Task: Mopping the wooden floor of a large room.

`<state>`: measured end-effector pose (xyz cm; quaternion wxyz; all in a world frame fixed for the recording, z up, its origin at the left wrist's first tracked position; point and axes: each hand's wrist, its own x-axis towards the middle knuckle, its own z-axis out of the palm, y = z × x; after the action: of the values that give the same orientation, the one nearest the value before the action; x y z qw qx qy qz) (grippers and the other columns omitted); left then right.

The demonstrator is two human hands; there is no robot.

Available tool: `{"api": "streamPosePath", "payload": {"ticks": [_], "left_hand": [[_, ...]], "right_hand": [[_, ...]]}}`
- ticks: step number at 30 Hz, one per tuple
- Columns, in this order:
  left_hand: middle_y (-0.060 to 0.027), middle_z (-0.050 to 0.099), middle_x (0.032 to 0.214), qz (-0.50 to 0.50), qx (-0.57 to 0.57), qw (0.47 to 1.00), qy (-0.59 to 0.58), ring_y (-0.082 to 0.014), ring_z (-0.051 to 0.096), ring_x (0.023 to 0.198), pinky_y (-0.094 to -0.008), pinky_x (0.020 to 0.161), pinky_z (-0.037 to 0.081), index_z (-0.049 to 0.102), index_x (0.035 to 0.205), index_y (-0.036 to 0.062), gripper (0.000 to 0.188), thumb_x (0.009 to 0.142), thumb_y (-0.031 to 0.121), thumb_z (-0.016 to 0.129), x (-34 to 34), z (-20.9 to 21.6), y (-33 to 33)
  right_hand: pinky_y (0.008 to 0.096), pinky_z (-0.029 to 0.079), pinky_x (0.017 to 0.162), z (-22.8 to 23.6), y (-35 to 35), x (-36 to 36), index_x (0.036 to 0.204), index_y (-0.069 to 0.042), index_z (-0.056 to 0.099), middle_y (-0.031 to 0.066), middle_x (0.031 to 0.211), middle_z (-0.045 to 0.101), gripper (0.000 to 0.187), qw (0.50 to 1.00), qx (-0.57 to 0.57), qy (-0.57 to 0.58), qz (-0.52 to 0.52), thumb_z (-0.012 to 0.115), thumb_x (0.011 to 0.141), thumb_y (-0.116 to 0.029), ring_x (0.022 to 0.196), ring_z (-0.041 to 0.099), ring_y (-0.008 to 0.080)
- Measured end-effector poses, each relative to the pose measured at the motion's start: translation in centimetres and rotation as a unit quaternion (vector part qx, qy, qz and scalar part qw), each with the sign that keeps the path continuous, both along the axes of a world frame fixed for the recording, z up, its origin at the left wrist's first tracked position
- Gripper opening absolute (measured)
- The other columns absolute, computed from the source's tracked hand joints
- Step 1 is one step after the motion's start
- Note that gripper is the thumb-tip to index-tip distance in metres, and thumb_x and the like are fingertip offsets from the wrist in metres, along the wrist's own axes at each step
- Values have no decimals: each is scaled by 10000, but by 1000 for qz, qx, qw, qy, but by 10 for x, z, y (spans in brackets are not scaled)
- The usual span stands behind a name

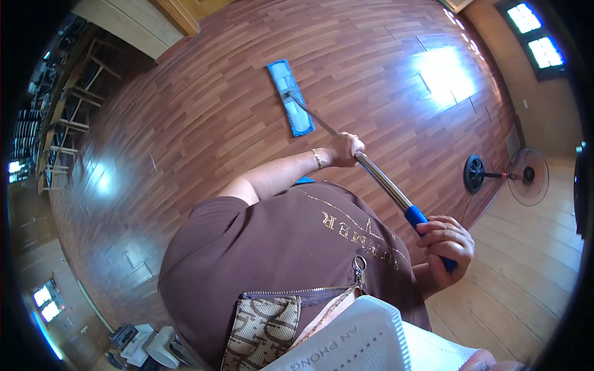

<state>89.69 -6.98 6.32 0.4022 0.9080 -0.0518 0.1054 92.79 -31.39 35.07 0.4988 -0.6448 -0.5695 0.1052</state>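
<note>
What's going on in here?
A person is holding a mop with both bare hands. The right hand grips the blue handle at the top, and the left hand is closed around the pole farther down. The flat blue mop head rests on the wooden floor ahead. A fan stands to the right.

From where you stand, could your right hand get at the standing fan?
Probably not: the right hand is wrapped around the blue grip of the mop handle, and the fan stands off to the right, seemingly beyond arm's reach, though nothing appears to stand between them.
</note>
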Motion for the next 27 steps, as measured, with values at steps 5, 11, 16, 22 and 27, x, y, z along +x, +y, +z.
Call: {"api": "streamPosePath", "payload": {"ticks": [5, 11, 16, 22, 27], "left_hand": [[-137, 636, 689, -135, 38, 990, 32, -346, 640, 709, -467, 653, 511, 631, 644, 119, 75, 630, 177, 585, 15, 9, -50], [-136, 645, 682, -232, 39, 971, 43, -355, 646, 693, -468, 627, 518, 649, 655, 101, 139, 666, 236, 616, -27, 45, -75], [-128, 648, 678, -212, 16, 975, 58, -350, 641, 677, -463, 628, 514, 637, 630, 95, 135, 659, 224, 610, -108, 66, -71], [-142, 627, 645, -140, 44, 987, 62, -366, 625, 660, -473, 627, 497, 615, 591, 89, 149, 647, 226, 605, -206, 62, -36], [-165, 615, 649, 20, 23, 997, 71, -376, 616, 643, -481, 615, 499, 609, 607, 67, 171, 643, 233, 600, -288, 43, 19]], "right_hand": [[421, 547, 663, 21, -38, -39, 645, -20, 575, 137, 681, 651, 144, 994, 5, -98, -40, 606, 694, -151, 687, 683, 303], [392, 501, 522, 33, -54, -93, 716, -44, 558, 92, 617, 608, 326, 951, 129, -265, -90, 643, 795, -348, 589, 632, 266], [373, 457, 541, 43, -64, -133, 805, -86, 539, 44, 615, 553, 502, 921, 186, -336, -65, 455, 927, -566, 617, 594, 231], [350, 386, 489, 18, -33, -175, 778, -112, 491, 29, 587, 502, 518, 924, 305, -229, -40, 404, 929, -600, 565, 536, 204], [295, 406, 444, -12, 51, -213, 715, -109, 458, 14, 572, 551, 447, 927, 343, -5, 152, 528, 923, -499, 503, 554, 162]]}}
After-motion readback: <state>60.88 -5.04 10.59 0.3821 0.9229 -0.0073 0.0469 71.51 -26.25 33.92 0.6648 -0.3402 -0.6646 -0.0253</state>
